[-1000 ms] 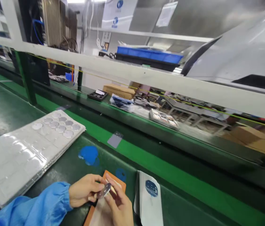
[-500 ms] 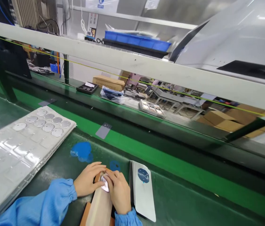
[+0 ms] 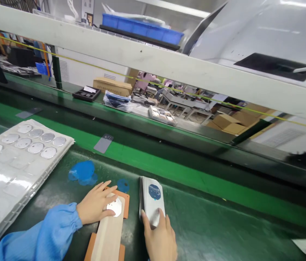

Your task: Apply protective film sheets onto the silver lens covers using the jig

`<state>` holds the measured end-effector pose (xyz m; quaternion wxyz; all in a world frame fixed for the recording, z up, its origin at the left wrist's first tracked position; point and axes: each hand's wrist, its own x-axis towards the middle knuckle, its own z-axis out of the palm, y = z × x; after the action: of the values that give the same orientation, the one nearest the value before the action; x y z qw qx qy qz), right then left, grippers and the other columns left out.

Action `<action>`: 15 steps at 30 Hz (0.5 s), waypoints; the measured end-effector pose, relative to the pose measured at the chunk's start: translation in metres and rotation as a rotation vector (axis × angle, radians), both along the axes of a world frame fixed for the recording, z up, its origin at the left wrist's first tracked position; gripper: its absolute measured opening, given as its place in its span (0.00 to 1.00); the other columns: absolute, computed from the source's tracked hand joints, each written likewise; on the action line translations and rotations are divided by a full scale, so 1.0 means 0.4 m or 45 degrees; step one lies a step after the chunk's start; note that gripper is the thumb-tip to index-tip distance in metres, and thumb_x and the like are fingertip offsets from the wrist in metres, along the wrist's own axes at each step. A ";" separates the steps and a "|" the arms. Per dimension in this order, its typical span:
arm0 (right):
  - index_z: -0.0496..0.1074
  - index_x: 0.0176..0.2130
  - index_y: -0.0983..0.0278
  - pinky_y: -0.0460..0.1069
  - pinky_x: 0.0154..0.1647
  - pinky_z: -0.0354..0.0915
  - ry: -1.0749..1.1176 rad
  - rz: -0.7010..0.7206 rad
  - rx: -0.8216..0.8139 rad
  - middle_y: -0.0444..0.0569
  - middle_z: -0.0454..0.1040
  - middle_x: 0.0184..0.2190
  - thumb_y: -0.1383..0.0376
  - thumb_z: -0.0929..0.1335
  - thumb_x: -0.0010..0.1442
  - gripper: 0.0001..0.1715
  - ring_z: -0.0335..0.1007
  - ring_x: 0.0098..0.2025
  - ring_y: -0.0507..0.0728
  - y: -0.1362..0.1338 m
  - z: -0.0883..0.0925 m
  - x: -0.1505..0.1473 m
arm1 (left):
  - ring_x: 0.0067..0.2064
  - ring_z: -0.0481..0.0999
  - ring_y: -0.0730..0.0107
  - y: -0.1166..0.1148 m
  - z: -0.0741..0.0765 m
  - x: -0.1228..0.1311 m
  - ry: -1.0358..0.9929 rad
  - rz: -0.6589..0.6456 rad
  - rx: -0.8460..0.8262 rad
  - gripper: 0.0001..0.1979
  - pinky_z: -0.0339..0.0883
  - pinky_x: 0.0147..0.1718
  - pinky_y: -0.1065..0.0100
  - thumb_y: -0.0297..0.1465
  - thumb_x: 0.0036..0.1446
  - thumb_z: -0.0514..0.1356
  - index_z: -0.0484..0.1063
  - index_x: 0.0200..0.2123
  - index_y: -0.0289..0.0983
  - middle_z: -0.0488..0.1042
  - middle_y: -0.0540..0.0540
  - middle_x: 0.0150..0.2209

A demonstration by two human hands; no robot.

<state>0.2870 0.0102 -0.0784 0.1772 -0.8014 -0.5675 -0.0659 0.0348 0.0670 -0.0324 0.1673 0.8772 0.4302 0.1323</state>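
A round silver disc lies on the pale strip of an orange-brown holder. My left hand rests over the disc's left side, fingers spread, thumb and fingertips touching it. To the right stands a stack of light phone back panels, the top one bearing a dark blue round film. My right hand straddles the lower end of this stack, thumb at its left edge and fingers on the top and right side. Its palm side is hidden.
At left lies a clear plastic tray with several silver discs at its far end. Blue film pieces and a grey phone panel lie beyond the holder. A white shelf beam crosses above the green bench.
My right hand has left the disc and moved right onto the panel stack. My left hand stays at the disc, its fingers more spread. The view has shifted slightly.
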 end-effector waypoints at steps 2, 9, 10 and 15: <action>0.68 0.56 0.71 0.59 0.35 0.69 0.014 -0.028 -0.028 0.71 0.71 0.51 0.40 0.54 0.62 0.44 0.74 0.44 0.72 -0.001 -0.003 -0.007 | 0.66 0.56 0.40 0.012 -0.001 -0.007 -0.027 -0.018 -0.042 0.27 0.57 0.60 0.43 0.39 0.52 0.69 0.72 0.55 0.45 0.62 0.43 0.64; 0.69 0.55 0.68 0.56 0.30 0.70 0.092 -0.081 -0.018 0.66 0.72 0.52 0.40 0.57 0.62 0.41 0.77 0.41 0.70 0.004 0.021 -0.006 | 0.65 0.57 0.40 -0.003 -0.028 0.006 -0.033 0.043 0.055 0.26 0.55 0.61 0.41 0.38 0.52 0.68 0.72 0.55 0.45 0.59 0.42 0.65; 0.69 0.55 0.68 0.57 0.31 0.71 0.085 -0.080 0.005 0.66 0.73 0.52 0.41 0.57 0.62 0.40 0.77 0.42 0.70 0.004 0.025 -0.002 | 0.66 0.56 0.40 -0.008 -0.035 0.010 -0.046 0.073 0.080 0.26 0.54 0.61 0.41 0.39 0.52 0.68 0.72 0.54 0.44 0.60 0.42 0.65; 0.67 0.57 0.72 0.62 0.41 0.72 0.008 -0.051 0.160 0.68 0.68 0.55 0.45 0.59 0.64 0.38 0.71 0.51 0.74 -0.013 0.055 -0.013 | 0.67 0.52 0.40 -0.016 -0.038 0.025 -0.173 0.123 0.124 0.23 0.51 0.62 0.37 0.36 0.54 0.66 0.72 0.54 0.45 0.58 0.42 0.66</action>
<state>0.2816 0.0049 -0.0563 0.2275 -0.8000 -0.5456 -0.1022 0.0448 0.0608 -0.0477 0.1468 0.8514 0.4528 0.2202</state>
